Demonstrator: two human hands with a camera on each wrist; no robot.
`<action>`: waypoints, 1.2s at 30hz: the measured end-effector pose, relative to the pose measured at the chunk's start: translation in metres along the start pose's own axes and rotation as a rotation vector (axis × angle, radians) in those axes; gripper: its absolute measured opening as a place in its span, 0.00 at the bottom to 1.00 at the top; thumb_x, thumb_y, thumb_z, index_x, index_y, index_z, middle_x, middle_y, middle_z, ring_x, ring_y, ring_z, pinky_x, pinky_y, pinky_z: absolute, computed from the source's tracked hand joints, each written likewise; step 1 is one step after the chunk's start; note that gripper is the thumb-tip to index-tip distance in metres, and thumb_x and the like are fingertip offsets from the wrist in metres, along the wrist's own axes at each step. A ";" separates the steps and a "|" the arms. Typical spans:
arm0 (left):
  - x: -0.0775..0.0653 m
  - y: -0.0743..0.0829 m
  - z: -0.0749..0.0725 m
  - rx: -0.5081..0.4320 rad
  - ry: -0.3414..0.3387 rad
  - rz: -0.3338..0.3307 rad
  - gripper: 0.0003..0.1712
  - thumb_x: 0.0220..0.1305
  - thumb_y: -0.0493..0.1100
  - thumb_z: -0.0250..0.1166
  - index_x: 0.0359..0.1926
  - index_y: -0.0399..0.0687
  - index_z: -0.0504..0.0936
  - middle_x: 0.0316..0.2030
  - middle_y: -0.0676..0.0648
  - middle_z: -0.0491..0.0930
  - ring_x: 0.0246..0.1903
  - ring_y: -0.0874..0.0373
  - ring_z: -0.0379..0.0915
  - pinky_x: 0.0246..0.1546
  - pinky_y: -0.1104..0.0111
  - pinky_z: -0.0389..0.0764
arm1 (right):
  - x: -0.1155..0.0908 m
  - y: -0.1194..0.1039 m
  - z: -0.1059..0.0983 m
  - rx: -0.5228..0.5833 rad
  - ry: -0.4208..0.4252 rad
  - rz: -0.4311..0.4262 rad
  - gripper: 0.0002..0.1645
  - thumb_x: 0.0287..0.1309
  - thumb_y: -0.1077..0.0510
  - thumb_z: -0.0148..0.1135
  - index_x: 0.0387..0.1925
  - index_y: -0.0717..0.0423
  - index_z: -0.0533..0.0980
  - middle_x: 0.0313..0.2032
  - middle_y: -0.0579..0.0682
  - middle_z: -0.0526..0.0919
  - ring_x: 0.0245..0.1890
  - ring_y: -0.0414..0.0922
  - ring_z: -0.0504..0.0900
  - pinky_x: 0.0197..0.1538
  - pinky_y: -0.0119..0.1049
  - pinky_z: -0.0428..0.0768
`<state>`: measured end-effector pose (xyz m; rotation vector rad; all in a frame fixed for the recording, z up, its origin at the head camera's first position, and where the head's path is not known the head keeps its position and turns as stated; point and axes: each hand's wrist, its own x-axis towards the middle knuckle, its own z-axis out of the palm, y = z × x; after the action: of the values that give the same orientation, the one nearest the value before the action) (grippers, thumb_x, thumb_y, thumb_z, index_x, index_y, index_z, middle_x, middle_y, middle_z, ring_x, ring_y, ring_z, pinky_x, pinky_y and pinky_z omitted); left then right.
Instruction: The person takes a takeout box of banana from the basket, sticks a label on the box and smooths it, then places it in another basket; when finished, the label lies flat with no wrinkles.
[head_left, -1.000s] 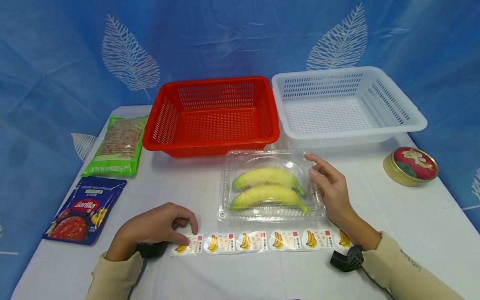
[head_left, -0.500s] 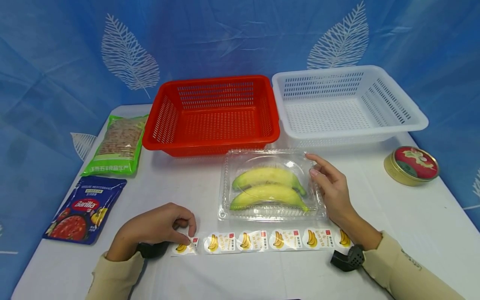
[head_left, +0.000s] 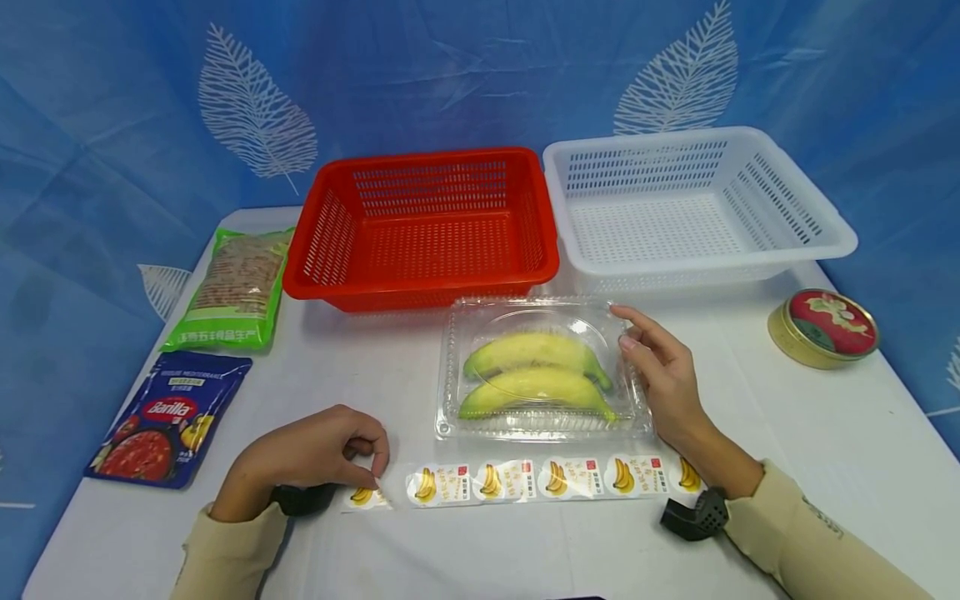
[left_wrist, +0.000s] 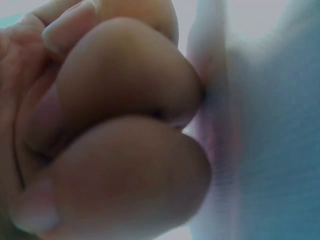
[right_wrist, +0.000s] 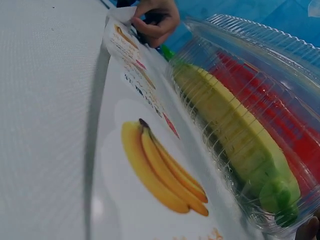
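Observation:
My left hand pinches the leftmost sticker of a banana-label strip between thumb and index finger; the sticker's right edge is lifted off the backing. In the left wrist view the curled fingers fill the frame and hide the label. Behind the strip lies a lidded clear plastic clamshell box with two yellow-green bananas inside. My right hand holds the box's right side, thumb and index finger at its edge. The strip's right end passes beside my right wrist.
At the back stand a red basket and a white basket. A green-edged food bag and a blue Barilla pouch lie on the left. A round gold tin with a red lid stands on the right.
My left thumb and index finger have drawn slightly left, and the leftmost sticker's right edge has peeled back with them. My right hand and the box have stayed in place.

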<state>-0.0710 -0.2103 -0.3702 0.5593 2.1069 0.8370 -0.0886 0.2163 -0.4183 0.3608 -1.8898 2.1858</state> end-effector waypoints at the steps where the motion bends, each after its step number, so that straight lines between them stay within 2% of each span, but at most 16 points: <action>1: 0.000 0.000 -0.001 -0.010 -0.003 0.007 0.10 0.56 0.40 0.79 0.30 0.58 0.85 0.28 0.57 0.82 0.33 0.57 0.76 0.38 0.68 0.80 | 0.000 0.000 0.000 -0.004 0.005 -0.004 0.22 0.70 0.70 0.52 0.63 0.67 0.76 0.34 0.49 0.76 0.23 0.39 0.63 0.22 0.30 0.60; 8: -0.010 -0.007 -0.005 -0.078 -0.011 0.108 0.08 0.58 0.38 0.77 0.33 0.56 0.85 0.29 0.54 0.82 0.32 0.58 0.75 0.35 0.69 0.80 | -0.001 0.006 0.002 -0.028 0.027 -0.035 0.22 0.71 0.69 0.52 0.63 0.67 0.76 0.33 0.49 0.75 0.23 0.38 0.64 0.22 0.28 0.62; 13: -0.020 -0.016 -0.011 -0.110 0.013 0.200 0.08 0.59 0.37 0.75 0.34 0.56 0.85 0.30 0.54 0.80 0.31 0.60 0.74 0.34 0.69 0.80 | -0.001 0.007 0.002 -0.061 0.039 -0.018 0.22 0.71 0.67 0.51 0.64 0.68 0.75 0.32 0.50 0.74 0.22 0.38 0.63 0.22 0.27 0.62; 17: -0.030 -0.020 -0.017 -0.157 0.035 0.317 0.08 0.61 0.35 0.73 0.35 0.55 0.85 0.29 0.49 0.76 0.30 0.57 0.71 0.32 0.68 0.79 | -0.001 0.006 0.002 -0.073 0.039 -0.016 0.23 0.71 0.67 0.51 0.64 0.67 0.75 0.32 0.51 0.74 0.22 0.39 0.63 0.23 0.28 0.62; 20: -0.035 -0.020 -0.019 -0.178 0.051 0.427 0.09 0.62 0.33 0.72 0.35 0.53 0.85 0.27 0.45 0.70 0.28 0.53 0.67 0.27 0.67 0.74 | -0.001 0.005 0.002 -0.073 0.038 -0.026 0.22 0.71 0.68 0.51 0.63 0.67 0.76 0.32 0.52 0.74 0.22 0.39 0.62 0.23 0.29 0.62; 23: -0.038 -0.019 -0.021 -0.178 0.072 0.491 0.12 0.62 0.30 0.71 0.36 0.54 0.84 0.26 0.46 0.65 0.25 0.51 0.63 0.24 0.64 0.68 | -0.001 0.004 0.002 -0.082 0.040 -0.031 0.22 0.71 0.68 0.51 0.63 0.67 0.76 0.32 0.50 0.74 0.21 0.38 0.62 0.22 0.28 0.62; 26: -0.036 -0.017 -0.023 -0.179 0.074 0.500 0.12 0.62 0.30 0.71 0.38 0.53 0.83 0.26 0.47 0.64 0.24 0.52 0.61 0.23 0.63 0.67 | -0.001 0.004 0.001 -0.078 0.041 -0.038 0.22 0.71 0.68 0.51 0.63 0.67 0.76 0.32 0.48 0.75 0.21 0.38 0.62 0.21 0.29 0.61; 31: -0.027 -0.013 -0.022 -0.179 0.068 0.462 0.09 0.66 0.33 0.70 0.40 0.53 0.83 0.26 0.43 0.65 0.23 0.53 0.61 0.21 0.63 0.68 | -0.001 0.005 0.001 -0.052 0.036 -0.054 0.22 0.70 0.70 0.51 0.63 0.68 0.76 0.32 0.50 0.75 0.20 0.39 0.62 0.20 0.31 0.60; 36: -0.023 -0.009 -0.023 -0.184 0.093 0.435 0.08 0.67 0.33 0.68 0.40 0.53 0.85 0.25 0.46 0.66 0.23 0.54 0.62 0.20 0.66 0.68 | -0.002 0.005 0.002 -0.033 0.034 -0.050 0.22 0.70 0.70 0.51 0.63 0.68 0.76 0.33 0.53 0.75 0.21 0.39 0.62 0.22 0.30 0.61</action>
<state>-0.0770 -0.2390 -0.3540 0.9103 1.9900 1.3072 -0.0886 0.2136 -0.4229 0.3586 -1.8763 2.1133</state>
